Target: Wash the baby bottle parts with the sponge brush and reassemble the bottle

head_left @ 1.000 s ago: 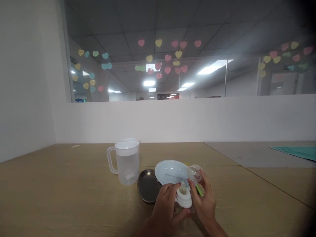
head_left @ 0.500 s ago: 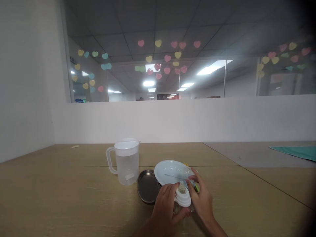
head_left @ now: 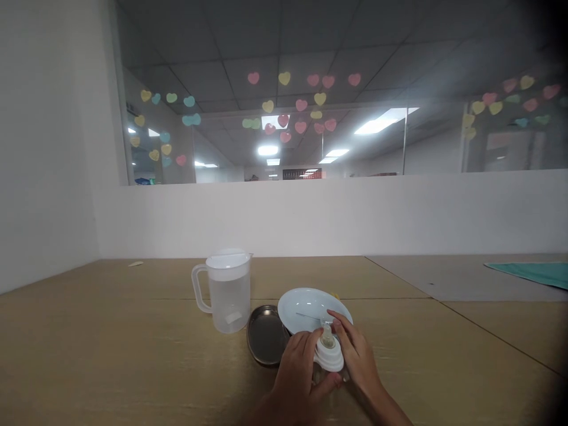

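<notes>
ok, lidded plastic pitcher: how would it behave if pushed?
The lidded plastic pitcher looks taller than wide, so a high push might tip it. Its even outline suggests it's fairly stiff. Its smooth finish could be slippery.

Taking the bowl point(head_left: 295, 302) as the clock's centre, the tray point(head_left: 266, 336) sits just beside it at 8 o'clock; whether their rims touch cannot be told. The jug point(head_left: 229, 296) stands at 9 o'clock, beyond the tray. A thin rod point(head_left: 307, 316) lies in the bowl. At 5 o'clock is the bottle point(head_left: 331, 358), with the person's left hand point(head_left: 297, 365) at its 9 o'clock and the right hand point(head_left: 360, 358) at its 3. Well apart on the table point(head_left: 133, 355), a scrap point(head_left: 135, 264) lies at 10 o'clock and a cloth point(head_left: 535, 274) at 2. The wall point(head_left: 288, 219) rises behind at 12, beneath the window point(head_left: 222, 35).
</notes>
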{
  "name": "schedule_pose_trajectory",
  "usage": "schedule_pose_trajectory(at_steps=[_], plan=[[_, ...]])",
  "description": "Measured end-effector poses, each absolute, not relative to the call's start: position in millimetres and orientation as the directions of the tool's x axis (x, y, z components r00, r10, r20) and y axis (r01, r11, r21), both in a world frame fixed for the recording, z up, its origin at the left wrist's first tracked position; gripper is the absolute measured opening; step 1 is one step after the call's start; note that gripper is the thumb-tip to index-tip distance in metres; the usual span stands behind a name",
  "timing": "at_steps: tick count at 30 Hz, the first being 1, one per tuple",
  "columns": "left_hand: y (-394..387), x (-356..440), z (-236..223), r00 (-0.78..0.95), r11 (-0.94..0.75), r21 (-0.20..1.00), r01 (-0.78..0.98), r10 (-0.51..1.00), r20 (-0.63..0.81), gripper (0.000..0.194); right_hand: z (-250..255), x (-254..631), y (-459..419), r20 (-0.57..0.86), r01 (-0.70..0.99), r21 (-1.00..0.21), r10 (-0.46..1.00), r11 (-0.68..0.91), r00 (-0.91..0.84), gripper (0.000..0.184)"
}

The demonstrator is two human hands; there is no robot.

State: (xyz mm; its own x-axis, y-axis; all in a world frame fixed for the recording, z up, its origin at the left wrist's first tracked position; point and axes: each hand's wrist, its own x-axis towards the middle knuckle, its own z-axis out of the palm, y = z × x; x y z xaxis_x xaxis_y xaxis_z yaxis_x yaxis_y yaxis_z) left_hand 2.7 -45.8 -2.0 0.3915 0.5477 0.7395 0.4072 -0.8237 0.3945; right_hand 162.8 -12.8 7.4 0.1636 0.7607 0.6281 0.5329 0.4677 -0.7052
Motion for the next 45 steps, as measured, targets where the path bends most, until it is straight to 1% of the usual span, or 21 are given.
schedule_pose_trajectory(at_steps=[5, 9, 17, 20, 26, 31, 37, 40, 42, 44, 45], plan=[[-46, 3, -2, 0.395, -0.832, 0.392, 0.392, 0.537, 0.746, 0.055, 3, 163, -6, 0.623, 0.509, -0.711, 0.771, 0.485, 0.135, 0.053], [-46, 3, -1, 0.387, -0.835, 0.397, 0.382, 0.535, 0.751, 0.054, 0, 164, 0, 0.612, 0.500, -0.714, 0.783, 0.490, 0.107, 0.055], [-45, 3, -5, 0.377, -0.822, 0.373, 0.430, 0.539, 0.754, 0.055, 1, 162, -4, 0.533, 0.474, -0.773, 0.837, 0.422, 0.124, 0.058], [-47, 4, -5, 0.372, -0.815, 0.360, 0.453, 0.540, 0.755, 0.055, 4, 161, -8, 0.549, 0.485, -0.761, 0.826, 0.431, 0.126, 0.058], [-48, 4, -3, 0.367, -0.807, 0.369, 0.461, 0.552, 0.749, 0.054, 8, 161, -12, 0.592, 0.522, -0.709, 0.802, 0.474, 0.076, 0.055], [-47, 3, -2, 0.369, -0.806, 0.370, 0.463, 0.554, 0.746, 0.055, 7, 162, -11, 0.567, 0.524, -0.722, 0.820, 0.451, 0.076, 0.059], [-47, 3, -3, 0.370, -0.796, 0.354, 0.492, 0.559, 0.742, 0.057, 9, 161, -13, 0.589, 0.531, -0.711, 0.803, 0.461, 0.092, 0.060], [-44, 5, -7, 0.357, -0.777, 0.352, 0.522, 0.573, 0.737, 0.066, 8, 161, -12, 0.615, 0.560, -0.685, 0.781, 0.466, 0.103, 0.060], [-42, 7, -10, 0.334, -0.758, 0.357, 0.546, 0.588, 0.736, 0.072, 7, 162, -12, 0.659, 0.586, -0.650, 0.742, 0.483, 0.120, 0.056], [-40, 9, -13, 0.316, -0.735, 0.372, 0.567, 0.611, 0.726, 0.074, 6, 162, -14, 0.738, 0.618, -0.574, 0.666, 0.537, 0.108, 0.050], [-40, 10, -13, 0.311, -0.727, 0.379, 0.573, 0.620, 0.720, 0.074, 7, 162, -16, 0.787, 0.632, -0.513, 0.612, 0.581, 0.077, 0.046]])
